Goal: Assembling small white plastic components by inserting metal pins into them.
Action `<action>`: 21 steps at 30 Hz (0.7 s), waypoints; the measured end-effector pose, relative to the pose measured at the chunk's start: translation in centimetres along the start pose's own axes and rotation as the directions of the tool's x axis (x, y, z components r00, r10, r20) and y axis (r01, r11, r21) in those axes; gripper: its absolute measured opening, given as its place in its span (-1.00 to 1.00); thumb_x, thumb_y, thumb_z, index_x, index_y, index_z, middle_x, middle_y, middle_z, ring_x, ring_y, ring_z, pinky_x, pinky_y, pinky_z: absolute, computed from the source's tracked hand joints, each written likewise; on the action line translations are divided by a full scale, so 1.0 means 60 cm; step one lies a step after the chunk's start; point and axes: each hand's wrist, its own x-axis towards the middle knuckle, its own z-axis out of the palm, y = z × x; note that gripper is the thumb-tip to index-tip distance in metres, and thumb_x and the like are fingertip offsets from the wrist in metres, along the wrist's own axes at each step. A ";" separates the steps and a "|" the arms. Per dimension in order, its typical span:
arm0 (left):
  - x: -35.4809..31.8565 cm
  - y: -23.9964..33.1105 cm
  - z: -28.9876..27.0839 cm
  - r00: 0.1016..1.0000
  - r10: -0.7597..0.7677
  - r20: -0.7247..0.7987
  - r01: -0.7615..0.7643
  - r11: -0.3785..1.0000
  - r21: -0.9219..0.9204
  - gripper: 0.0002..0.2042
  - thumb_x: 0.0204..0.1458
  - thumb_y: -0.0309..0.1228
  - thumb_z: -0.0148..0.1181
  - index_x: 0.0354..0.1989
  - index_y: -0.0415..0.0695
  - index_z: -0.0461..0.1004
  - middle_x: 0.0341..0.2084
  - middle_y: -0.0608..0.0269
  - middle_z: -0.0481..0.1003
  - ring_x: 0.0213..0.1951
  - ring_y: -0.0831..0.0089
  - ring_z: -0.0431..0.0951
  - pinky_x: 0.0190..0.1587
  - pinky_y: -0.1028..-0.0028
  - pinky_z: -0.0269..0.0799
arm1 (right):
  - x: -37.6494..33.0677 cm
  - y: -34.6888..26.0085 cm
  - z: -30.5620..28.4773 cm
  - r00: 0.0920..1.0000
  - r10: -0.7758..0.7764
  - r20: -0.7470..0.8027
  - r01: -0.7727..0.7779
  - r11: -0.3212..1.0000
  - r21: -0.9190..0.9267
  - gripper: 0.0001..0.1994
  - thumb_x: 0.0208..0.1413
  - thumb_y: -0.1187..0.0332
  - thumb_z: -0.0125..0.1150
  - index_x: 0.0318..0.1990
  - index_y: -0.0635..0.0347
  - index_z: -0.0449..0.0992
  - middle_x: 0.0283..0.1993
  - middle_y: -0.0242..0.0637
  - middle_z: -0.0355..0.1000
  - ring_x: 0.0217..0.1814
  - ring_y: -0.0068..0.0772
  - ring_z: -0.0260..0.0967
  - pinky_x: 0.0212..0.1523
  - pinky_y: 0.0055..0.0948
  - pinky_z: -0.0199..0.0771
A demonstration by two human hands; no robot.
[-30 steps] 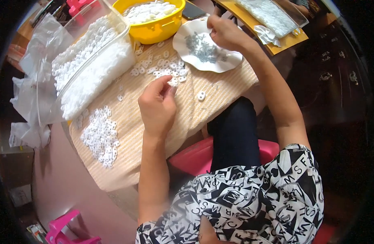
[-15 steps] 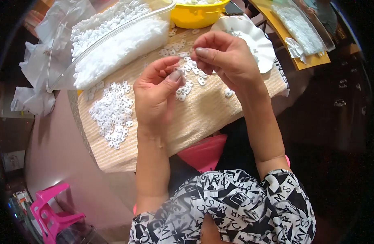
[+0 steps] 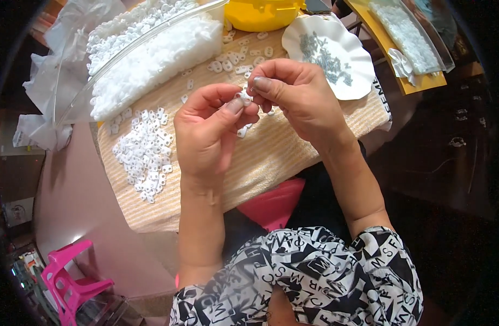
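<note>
My left hand pinches a small white plastic piece between thumb and index finger, above the middle of the towel-covered table. Close against it, my right hand has its thumb and fingertips pressed together. Whatever they grip is too small to make out. Beyond the right hand lies a white scalloped plate with many small grey metal pins. A heap of white two-holed pieces lies left of my left hand. More loose white pieces are scattered beyond both hands, some partly hidden by them.
A clear plastic bin full of white pieces stands at the back left, with plastic bags beside it. At the back is a yellow basin. A pink stool stands on the floor at lower left; another tray sits far right.
My right hand has moved left and slightly down, meeting my left hand at the white piece. More of the plate and its pins shows now. The whole view has shifted slightly.
</note>
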 end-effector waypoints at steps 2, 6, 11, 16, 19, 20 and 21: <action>-0.002 0.000 0.001 1.000 -0.004 -0.018 0.005 1.000 0.026 -0.84 -0.11 -0.67 0.07 -0.30 -0.33 0.42 -0.44 0.07 0.48 -0.43 0.40 0.52 -0.33 0.47 0.48 | -0.001 -0.001 0.003 1.000 0.000 -0.015 0.000 1.000 -0.011 -0.88 0.03 0.43 0.09 -0.38 0.34 0.45 -0.55 -0.39 0.40 -0.52 -0.69 0.29 -0.49 -0.70 0.30; -0.002 -0.001 0.002 1.000 0.019 -0.015 -0.018 0.999 0.040 -0.84 -0.12 -0.69 0.08 -0.30 -0.34 0.42 -0.44 0.07 0.48 -0.43 0.41 0.52 -0.33 0.48 0.49 | -0.004 0.001 0.005 0.999 -0.034 0.001 0.034 0.996 -0.080 -0.88 0.03 0.43 0.08 -0.39 0.33 0.45 -0.55 -0.40 0.39 -0.53 -0.70 0.30 -0.50 -0.70 0.30; -0.003 -0.003 0.001 0.998 0.039 -0.050 -0.033 0.994 0.103 -0.82 -0.13 -0.69 0.11 -0.29 -0.36 0.41 -0.44 0.09 0.48 -0.44 0.44 0.52 -0.35 0.54 0.48 | -0.006 -0.003 0.009 0.999 -0.035 -0.005 0.034 0.986 -0.164 -0.89 0.04 0.45 0.06 -0.41 0.34 0.44 -0.56 -0.40 0.39 -0.52 -0.70 0.30 -0.50 -0.70 0.31; -0.003 -0.004 0.003 0.997 0.066 -0.048 -0.059 0.989 0.135 -0.82 -0.15 -0.68 0.13 -0.30 -0.37 0.42 -0.44 0.10 0.48 -0.44 0.46 0.52 -0.35 0.56 0.47 | -0.007 -0.006 0.010 0.998 -0.059 -0.005 0.056 0.964 -0.259 -0.89 0.01 0.47 0.07 -0.44 0.35 0.44 -0.58 -0.37 0.39 -0.53 -0.67 0.32 -0.50 -0.68 0.32; -0.003 -0.009 0.007 0.992 0.109 -0.055 -0.096 0.974 0.204 -0.83 -0.15 -0.69 0.13 -0.32 -0.37 0.43 -0.45 0.11 0.49 -0.45 0.48 0.52 -0.36 0.57 0.47 | -0.008 -0.006 0.014 0.997 -0.075 -0.023 0.067 0.968 -0.242 -0.90 -0.01 0.50 0.08 -0.46 0.37 0.44 -0.59 -0.33 0.41 -0.54 -0.65 0.33 -0.53 -0.65 0.33; -0.004 -0.010 0.008 0.988 0.141 -0.063 -0.121 0.962 0.246 -0.85 -0.15 -0.69 0.13 -0.34 -0.37 0.44 -0.46 0.11 0.49 -0.45 0.49 0.51 -0.37 0.59 0.47 | -0.008 -0.006 0.015 0.997 -0.074 -0.024 0.066 0.968 -0.242 -0.90 -0.01 0.50 0.08 -0.46 0.37 0.44 -0.59 -0.33 0.41 -0.54 -0.65 0.33 -0.53 -0.65 0.33; -0.005 -0.011 0.008 0.988 0.139 -0.063 -0.120 0.962 0.246 -0.85 -0.15 -0.69 0.13 -0.34 -0.37 0.44 -0.46 0.11 0.49 -0.45 0.49 0.51 -0.37 0.59 0.47 | -0.008 -0.006 0.016 0.994 -0.104 -0.033 0.090 0.952 -0.294 -0.91 -0.02 0.51 0.08 -0.47 0.38 0.44 -0.60 -0.31 0.41 -0.55 -0.64 0.34 -0.54 -0.63 0.33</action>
